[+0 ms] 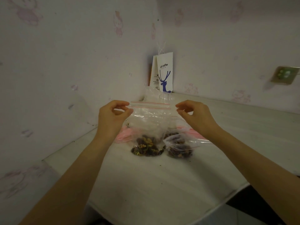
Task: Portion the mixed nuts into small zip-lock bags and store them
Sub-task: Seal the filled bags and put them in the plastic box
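The wallpapered walls (pixel 65 62), printed with faint pink cartoon figures, met in a corner ahead of me, and the white tabletop (pixel 146 184) ran up to them. A white paper coffee bag (pixel 165 72) with a blue deer stood upright in that corner. I held a clear zip-lock bag (pixel 149 120) upright over the tabletop's middle, its red-lined zip strip level on top and mixed nuts (pixel 146 146) heaped in its bottom. My left hand (pixel 113 117) pinched its top left corner between thumb and fingers. My right hand (pixel 196 116) sat with curled fingers just beside the top right corner; I cannot tell whether it gripped it. A second filled bag (pixel 178 146) lay just right of the nuts. A wall socket (pixel 284 75) showed far right.
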